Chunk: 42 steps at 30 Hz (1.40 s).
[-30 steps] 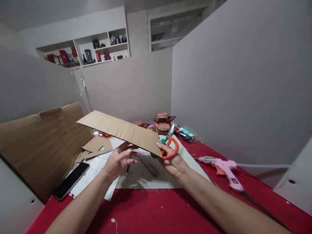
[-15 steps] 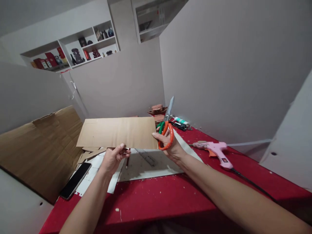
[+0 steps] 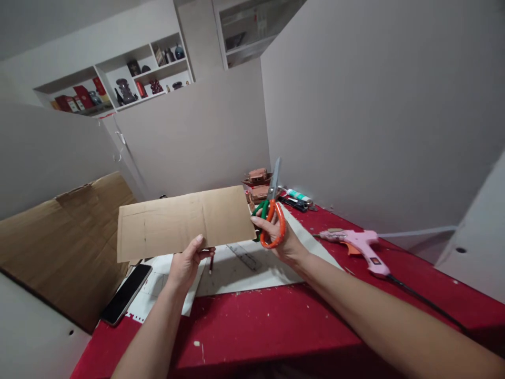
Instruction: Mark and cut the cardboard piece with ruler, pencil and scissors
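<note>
A long brown cardboard piece (image 3: 185,221) with faint pencil lines is held up above the table. My left hand (image 3: 189,266) grips its lower edge, thumb on the near face and fingers behind. At the right end of the cardboard is my right hand (image 3: 282,234), closed round a pair of scissors (image 3: 273,210) with orange and green handles. The blades are together and point up, away from the cardboard. Below the cardboard, a ruler (image 3: 242,257) and a dark red pencil (image 3: 211,263) lie on white paper (image 3: 224,281).
A pink glue gun (image 3: 359,245) with its cable lies right on the red cloth (image 3: 252,329). Left are a phone (image 3: 126,295) and a large cardboard sheet (image 3: 59,237). Small model boats (image 3: 257,176) and a white-green tube (image 3: 299,196) stand behind, near grey partitions (image 3: 371,116).
The cardboard has tilted, its left end dropping and its right edge pulling clear of the right thumb. The scissors stay in my right hand. The view has shifted slightly.
</note>
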Each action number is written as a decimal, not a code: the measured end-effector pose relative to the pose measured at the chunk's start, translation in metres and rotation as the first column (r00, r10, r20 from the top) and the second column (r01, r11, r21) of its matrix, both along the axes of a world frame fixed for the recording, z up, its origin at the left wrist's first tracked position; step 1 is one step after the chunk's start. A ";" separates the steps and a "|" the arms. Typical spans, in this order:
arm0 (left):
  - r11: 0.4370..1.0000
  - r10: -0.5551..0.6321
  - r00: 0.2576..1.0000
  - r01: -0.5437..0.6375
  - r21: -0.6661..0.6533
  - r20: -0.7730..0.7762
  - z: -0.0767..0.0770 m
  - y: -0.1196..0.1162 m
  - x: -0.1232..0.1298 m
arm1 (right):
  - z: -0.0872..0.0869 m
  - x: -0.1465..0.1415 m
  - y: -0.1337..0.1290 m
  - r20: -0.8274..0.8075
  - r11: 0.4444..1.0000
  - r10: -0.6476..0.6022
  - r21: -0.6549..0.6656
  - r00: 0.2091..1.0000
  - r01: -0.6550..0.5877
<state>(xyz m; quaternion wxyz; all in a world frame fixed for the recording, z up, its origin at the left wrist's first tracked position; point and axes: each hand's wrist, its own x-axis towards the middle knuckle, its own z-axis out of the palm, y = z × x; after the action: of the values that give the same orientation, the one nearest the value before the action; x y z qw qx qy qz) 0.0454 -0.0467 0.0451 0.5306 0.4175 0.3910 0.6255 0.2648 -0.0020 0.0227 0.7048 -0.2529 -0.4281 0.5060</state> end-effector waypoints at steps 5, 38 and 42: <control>0.996 0.079 0.995 -0.077 0.039 -0.061 -0.004 -0.002 -0.007 | -0.006 -0.004 -0.001 0.007 0.997 0.060 -0.045 0.998 -0.059; 0.989 0.128 0.975 -0.112 0.098 -0.180 -0.015 0.000 -0.008 | -0.019 -0.009 -0.010 0.248 0.987 0.155 -0.007 0.956 -0.159; 0.988 0.137 0.974 -0.120 0.101 -0.181 -0.018 0.002 -0.010 | -0.017 -0.010 -0.012 0.262 0.991 0.136 -0.034 0.955 -0.132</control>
<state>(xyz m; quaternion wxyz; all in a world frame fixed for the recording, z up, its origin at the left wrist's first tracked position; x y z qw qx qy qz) 0.0354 -0.0443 0.0274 0.4308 0.4715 0.4371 0.6333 0.2548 -0.0136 0.0053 0.6037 -0.2938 -0.5301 0.5178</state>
